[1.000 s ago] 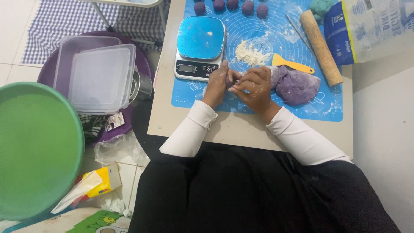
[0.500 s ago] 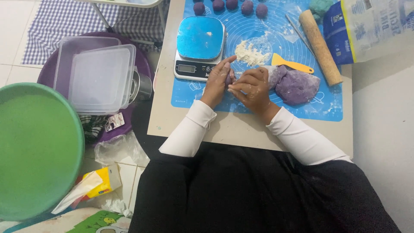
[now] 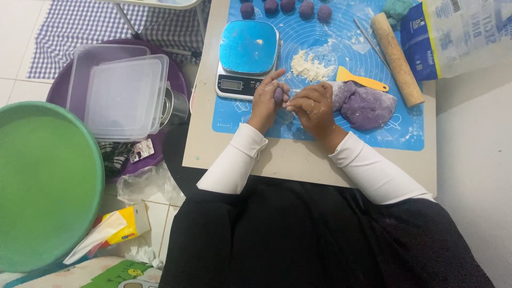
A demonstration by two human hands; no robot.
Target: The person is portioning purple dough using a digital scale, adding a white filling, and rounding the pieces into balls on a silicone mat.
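My left hand (image 3: pixel 265 101) is cupped around a small purple dough piece (image 3: pixel 278 95), fingers curled against it. My right hand (image 3: pixel 314 108) meets it from the other side, fingertips pinched on the same piece, floury across the knuckles. Both hands sit over the blue silicone mat (image 3: pixel 250 120) on the table. Just beside my right hand lies the large purple dough lump (image 3: pixel 368 106), with a yellow scraper (image 3: pixel 360 80) above it. A blue kitchen scale (image 3: pixel 248 56) stands just beyond my left hand. A heap of white shreds (image 3: pixel 311 66) lies between scale and scraper. Five purple dough balls (image 3: pixel 288 7) line the mat's far edge; a wooden rolling pin (image 3: pixel 396 57) lies at the right.
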